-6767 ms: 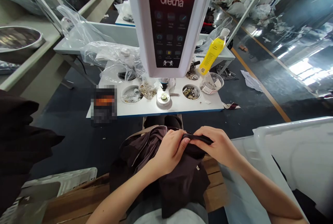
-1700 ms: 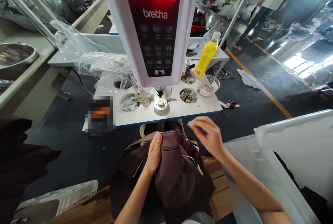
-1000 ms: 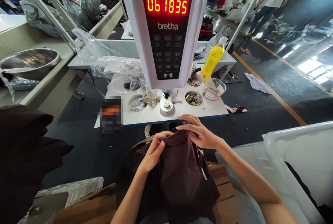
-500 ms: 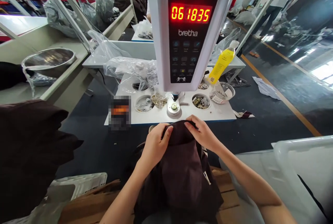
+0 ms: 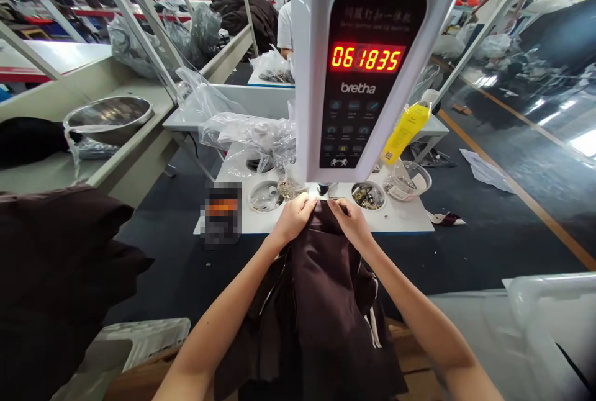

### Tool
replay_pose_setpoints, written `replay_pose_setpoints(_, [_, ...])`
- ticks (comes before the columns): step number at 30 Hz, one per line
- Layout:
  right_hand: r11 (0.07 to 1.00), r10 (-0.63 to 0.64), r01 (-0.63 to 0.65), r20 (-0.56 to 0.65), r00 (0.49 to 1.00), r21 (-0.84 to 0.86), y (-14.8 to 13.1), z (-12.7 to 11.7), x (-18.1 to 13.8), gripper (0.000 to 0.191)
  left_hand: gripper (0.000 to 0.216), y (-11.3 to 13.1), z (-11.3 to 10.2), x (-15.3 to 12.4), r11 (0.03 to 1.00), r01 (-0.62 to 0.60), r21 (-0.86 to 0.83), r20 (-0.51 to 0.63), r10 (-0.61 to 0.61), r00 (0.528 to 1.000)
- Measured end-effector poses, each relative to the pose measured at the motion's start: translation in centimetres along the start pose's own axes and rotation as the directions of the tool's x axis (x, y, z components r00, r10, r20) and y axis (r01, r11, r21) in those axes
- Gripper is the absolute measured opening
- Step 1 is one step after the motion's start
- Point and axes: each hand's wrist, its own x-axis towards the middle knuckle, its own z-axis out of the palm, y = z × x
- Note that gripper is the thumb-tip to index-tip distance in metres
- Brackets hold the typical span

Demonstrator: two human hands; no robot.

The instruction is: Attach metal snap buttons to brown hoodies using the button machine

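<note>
A dark brown garment (image 5: pixel 328 283) hangs down toward me, its upper edge stretched between my hands. My left hand (image 5: pixel 294 218) pinches that edge on the left, and my right hand (image 5: pixel 351 221) grips it on the right, fingers partly under the cloth. Both stand at the narrow tip (image 5: pixel 323 189) of a white button-fastening machine (image 5: pixel 310 78), with the cloth edge just below it. The lower die is mostly hidden behind the hands and cloth. Red digits (image 5: pixel 366 58) on the machine's panel read 061835.
White tabletop holes hold metal fasteners (image 5: pixel 367 196) and clear bags (image 5: pixel 266 196). A yellow bottle (image 5: pixel 407 131) and a clear tub (image 5: pixel 407 180) stand right. Left are a pixelated dark object (image 5: pixel 221 215), a steel bowl (image 5: pixel 109 118) and piled brown cloth (image 5: pixel 60 264). Someone in a white sleeve (image 5: pixel 284 27) sits behind.
Both hands have carried the garment's edge forward to beneath the machine's tip, covering most of the lower die. The view has tilted slightly, and the display number is unchanged.
</note>
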Motion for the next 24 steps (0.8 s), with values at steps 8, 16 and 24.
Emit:
replay_pose_setpoints(8, [0.998, 0.036, -0.034, -0.033, 0.999, 0.05, 0.4, 0.5, 1.3, 0.042, 0.033, -1.1, 0.6, 0.8, 1.0, 0.022, -0.01, -0.06, -0.022, 0.998])
replay_pose_setpoints(16, [0.996, 0.084, -0.084, 0.001, 0.997, -0.012, 1.1, 0.8, 2.3, 0.04, 0.036, -1.8, 1.2, 0.8, 0.995, 0.095, -0.021, -0.098, -0.097, 0.99])
replay_pose_setpoints(24, [0.998, 0.053, -0.054, 0.036, 0.998, 0.028, 1.6, 0.9, 2.6, 0.037, 0.035, -2.1, 2.2, 0.0, 0.991, 0.135, 0.022, -0.182, -0.129, 0.975])
